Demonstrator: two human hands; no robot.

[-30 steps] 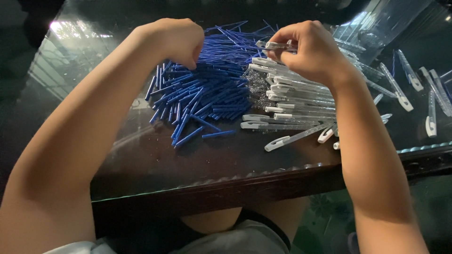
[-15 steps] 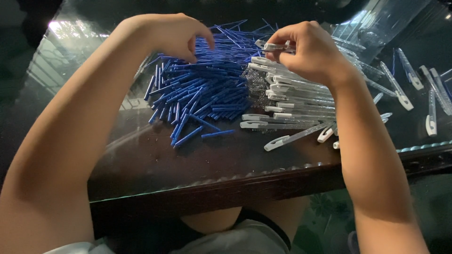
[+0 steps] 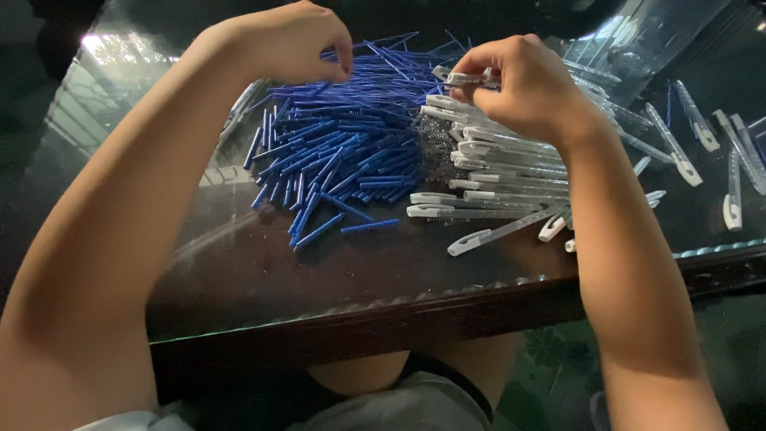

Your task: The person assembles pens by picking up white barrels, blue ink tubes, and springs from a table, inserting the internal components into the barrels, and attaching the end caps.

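My right hand (image 3: 523, 84) pinches a clear pen barrel (image 3: 471, 79); my left hand (image 3: 291, 40) pinches above the blue refills (image 3: 343, 148), contents unseen, mid-table (image 3: 263, 279).

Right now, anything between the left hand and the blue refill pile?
Nothing visible. The left hand hovers directly over the blue refill pile, fingertips pinched at its top edge. The right hand holds a clear pen barrel off to the side, above the stacked barrels.

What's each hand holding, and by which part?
Right hand pinches a clear pen barrel near its white-capped end. Left hand hovers over the blue refill pile, fingertips pinched; any hold can't be told.
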